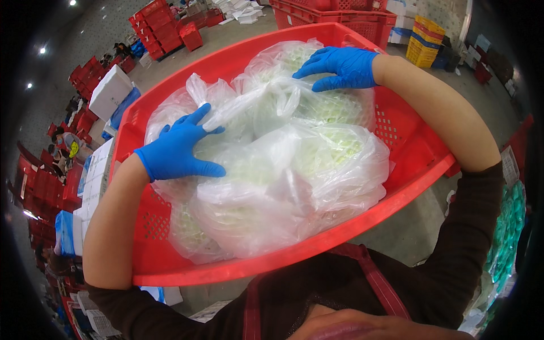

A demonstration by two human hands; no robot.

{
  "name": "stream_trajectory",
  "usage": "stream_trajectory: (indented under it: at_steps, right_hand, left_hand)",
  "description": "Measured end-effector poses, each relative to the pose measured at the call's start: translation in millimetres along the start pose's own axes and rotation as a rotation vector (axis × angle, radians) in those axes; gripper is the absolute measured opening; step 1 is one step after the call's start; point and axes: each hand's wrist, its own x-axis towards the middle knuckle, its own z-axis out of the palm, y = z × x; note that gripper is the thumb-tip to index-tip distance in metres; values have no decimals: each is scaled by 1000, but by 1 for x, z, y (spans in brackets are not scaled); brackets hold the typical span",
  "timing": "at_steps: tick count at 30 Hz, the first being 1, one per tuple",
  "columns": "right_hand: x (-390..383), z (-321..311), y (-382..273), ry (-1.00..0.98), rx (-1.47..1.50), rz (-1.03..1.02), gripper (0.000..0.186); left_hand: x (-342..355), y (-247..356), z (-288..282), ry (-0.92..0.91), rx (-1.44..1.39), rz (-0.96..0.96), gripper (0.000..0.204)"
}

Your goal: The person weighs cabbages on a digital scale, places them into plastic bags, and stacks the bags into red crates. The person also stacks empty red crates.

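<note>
A large red plastic crate (419, 153) with perforated sides is in front of my body. Clear plastic bags (328, 164) fill much of it, and pale green shapes with a net-like pattern show through the film. What exactly is inside cannot be made out. Blue gloves cover both hands. On the left, my left hand (184, 147) rests on the bags with its fingers spread, beside a twisted bag end (196, 88). My right hand (343, 68) lies over the bag at the far right, palm down, fingers stretched out. Neither hand is closed around a bag.
Behind the crate stand stacked red crates (340, 20) and a pile of yellow crates (425, 42). White foam boxes (110, 93) line the left side, with more red crates and people (73, 144) beyond. Green wrapped goods (507, 226) lie at the right edge.
</note>
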Motion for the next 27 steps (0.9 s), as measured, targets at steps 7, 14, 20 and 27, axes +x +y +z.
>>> stream_trajectory:
  at_steps: [7,14,20,27]
  right_hand:
    - [-1,-3,-4,-20,25,17,48]
    - [-1,-3,-3,-21,18,-2,49]
    - [-1,-4,-4,-22,10,9,49]
    - [-2,-6,-7,-27,-9,31,49]
  left_hand:
    - [0,1,0,-5,11,-6,82]
    - [0,1,-1,-13,-4,-12,82]
    - [0,-1,0,-10,-1,-6,82]
    - [0,-3,1,-8,3,-3,83]
